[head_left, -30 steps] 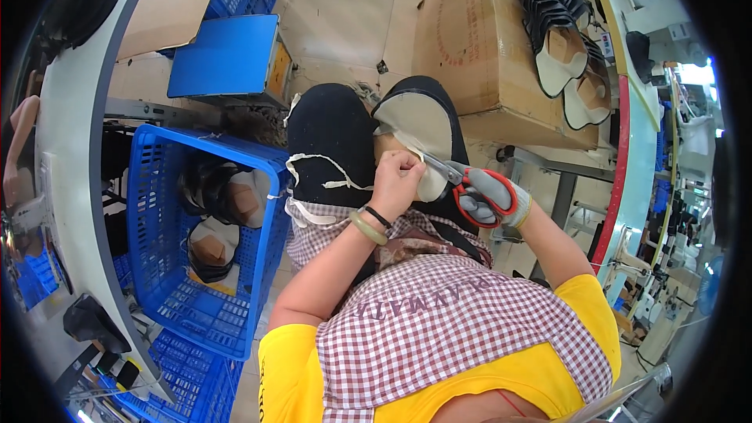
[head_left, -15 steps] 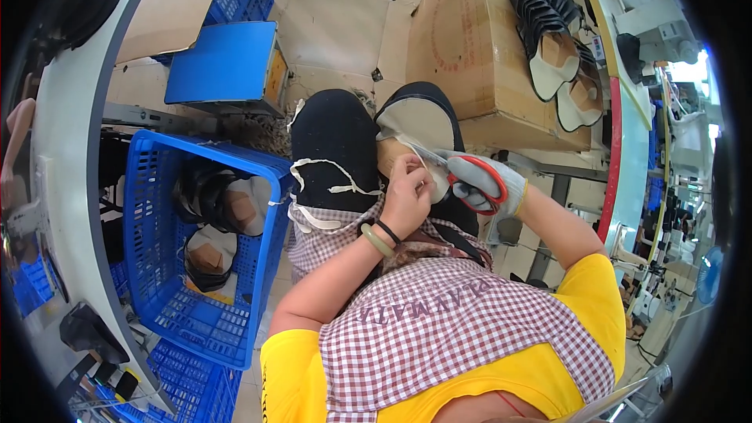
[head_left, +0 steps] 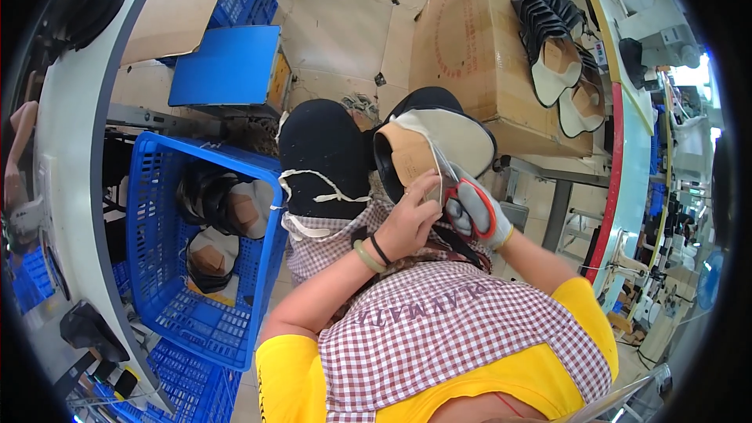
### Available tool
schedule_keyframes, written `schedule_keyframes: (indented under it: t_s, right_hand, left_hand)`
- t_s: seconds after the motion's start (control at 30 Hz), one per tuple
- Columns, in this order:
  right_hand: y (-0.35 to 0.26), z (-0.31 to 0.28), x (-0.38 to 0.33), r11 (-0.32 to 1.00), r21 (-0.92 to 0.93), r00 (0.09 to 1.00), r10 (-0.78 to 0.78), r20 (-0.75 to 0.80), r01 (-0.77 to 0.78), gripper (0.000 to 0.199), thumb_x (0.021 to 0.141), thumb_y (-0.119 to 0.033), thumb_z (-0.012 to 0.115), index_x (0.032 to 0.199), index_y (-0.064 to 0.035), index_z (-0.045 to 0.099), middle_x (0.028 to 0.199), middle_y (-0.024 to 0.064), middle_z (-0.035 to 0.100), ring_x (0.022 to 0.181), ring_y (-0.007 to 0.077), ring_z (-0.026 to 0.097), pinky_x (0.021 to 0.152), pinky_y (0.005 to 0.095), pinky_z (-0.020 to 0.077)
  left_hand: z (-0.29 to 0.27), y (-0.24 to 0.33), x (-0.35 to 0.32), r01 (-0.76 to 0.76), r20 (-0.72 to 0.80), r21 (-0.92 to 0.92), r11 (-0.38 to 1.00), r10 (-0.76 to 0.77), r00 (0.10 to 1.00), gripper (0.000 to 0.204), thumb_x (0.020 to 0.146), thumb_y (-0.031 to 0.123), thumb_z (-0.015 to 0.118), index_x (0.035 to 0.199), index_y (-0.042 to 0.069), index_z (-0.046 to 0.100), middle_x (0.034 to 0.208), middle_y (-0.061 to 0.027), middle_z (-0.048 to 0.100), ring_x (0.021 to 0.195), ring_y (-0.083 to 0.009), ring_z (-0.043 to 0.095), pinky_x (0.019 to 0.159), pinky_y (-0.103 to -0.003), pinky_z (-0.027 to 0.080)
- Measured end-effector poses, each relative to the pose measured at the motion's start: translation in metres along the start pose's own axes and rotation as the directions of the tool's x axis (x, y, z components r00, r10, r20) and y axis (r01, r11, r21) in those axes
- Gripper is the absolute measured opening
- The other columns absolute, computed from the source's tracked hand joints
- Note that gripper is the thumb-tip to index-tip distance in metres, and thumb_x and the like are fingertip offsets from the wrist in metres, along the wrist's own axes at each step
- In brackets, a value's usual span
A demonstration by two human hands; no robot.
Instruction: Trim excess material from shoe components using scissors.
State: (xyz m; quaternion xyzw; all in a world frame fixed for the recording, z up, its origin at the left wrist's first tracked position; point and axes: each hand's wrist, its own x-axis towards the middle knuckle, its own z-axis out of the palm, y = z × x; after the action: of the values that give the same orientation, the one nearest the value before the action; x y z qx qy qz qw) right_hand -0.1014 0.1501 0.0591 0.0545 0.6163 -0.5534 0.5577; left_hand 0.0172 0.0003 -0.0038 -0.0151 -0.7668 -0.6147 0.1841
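My left hand (head_left: 410,218) grips the near edge of a black slipper upper with a tan and white lining (head_left: 427,145), held over my knees. My right hand (head_left: 476,215), in a grey glove, is closed on red-handled scissors (head_left: 458,188) whose blades touch the lining at the slipper's edge. White trimmed strips (head_left: 317,188) lie across my black-clad left knee and checked apron.
A blue plastic crate (head_left: 262,266) with several black slipper uppers stands at my left. A large cardboard box (head_left: 462,39) sits ahead, with finished uppers (head_left: 560,39) stacked on the bench at the right. A blue lid (head_left: 227,66) lies ahead on the left. A curved grey table (head_left: 74,188) runs along the left.
The slipper has turned in my left hand so its tan lining faces up more. The scissors stay at its edge, shifted slightly. A white strip now lies over my left knee.
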Motion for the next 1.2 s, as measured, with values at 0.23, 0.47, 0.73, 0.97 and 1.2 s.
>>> schedule_keyframes:
  t_s: [0.23, 0.47, 0.73, 0.97, 1.2]
  right_hand:
    - [0.027, -0.001, 0.0, 0.963, 0.27, 0.999, -0.004, 0.039, -0.007, 0.054, 0.097, -0.042, 0.046, 0.144, -0.0216, 0.03, 0.074, -0.0017, 0.051, 0.047, 0.0048, 0.039, 0.04, 0.0176, 0.0331]
    - [0.022, 0.0, -0.007, 0.973, 0.229, 0.993, -0.037, 0.11, 0.011, 0.053, 0.096, -0.043, 0.048, 0.143, -0.0234, 0.032, 0.075, -0.0021, 0.052, 0.048, 0.0036, 0.041, 0.041, 0.0169, 0.0335]
    - [0.019, 0.003, -0.009, 0.981, 0.193, 0.995, -0.012, 0.1, -0.007, 0.051, 0.098, -0.039, 0.046, 0.141, -0.0161, 0.032, 0.076, -0.0011, 0.048, 0.051, 0.0043, 0.036, 0.044, 0.0161, 0.0318]
    - [-0.01, -0.002, -0.012, 0.979, 0.193, 0.997, 0.065, 0.049, -0.073, 0.029, 0.094, -0.033, 0.052, 0.117, -0.0146, 0.05, 0.071, -0.0014, 0.051, 0.044, 0.004, 0.039, 0.038, 0.0175, 0.0313]
    - [-0.018, 0.004, -0.016, 0.994, 0.106, 0.999, 0.034, 0.03, -0.037, 0.027, 0.094, -0.031, 0.052, 0.113, -0.0119, 0.05, 0.069, -0.0021, 0.049, 0.044, 0.0039, 0.039, 0.038, 0.0182, 0.0321]
  left_hand:
    - [-0.012, -0.008, 0.0, 0.081, 0.046, 0.031, 0.996, -0.082, 0.996, 0.011, 0.077, 0.0, 0.06, 0.079, -0.002, 0.049, 0.129, -0.0306, 0.045, 0.115, -0.0453, 0.048, 0.098, -0.044, 0.041]
    - [-0.014, -0.005, 0.047, 0.474, -0.259, -0.247, 0.845, -0.529, 0.808, 0.032, 0.077, 0.022, 0.074, 0.091, 0.001, 0.053, 0.083, -0.0089, 0.056, 0.073, -0.0195, 0.061, 0.066, -0.031, 0.049]
    - [0.004, -0.024, 0.053, 0.39, -0.435, 0.283, 0.876, -0.245, 0.866, 0.011, 0.08, 0.011, 0.067, 0.085, 0.005, 0.06, 0.08, -0.0099, 0.057, 0.067, -0.0264, 0.058, 0.06, -0.035, 0.046]
    - [0.012, -0.022, 0.057, 0.433, -0.419, 0.241, 0.868, -0.31, 0.853, 0.005, 0.084, 0.007, 0.057, 0.085, 0.003, 0.054, 0.085, -0.0135, 0.054, 0.081, -0.0338, 0.055, 0.07, -0.04, 0.044]
    - [-0.001, -0.031, 0.062, 0.443, -0.241, 0.062, 0.894, -0.418, 0.876, 0.007, 0.084, 0.005, 0.057, 0.084, 0.001, 0.051, 0.084, -0.0146, 0.054, 0.081, -0.0305, 0.052, 0.074, -0.038, 0.042]
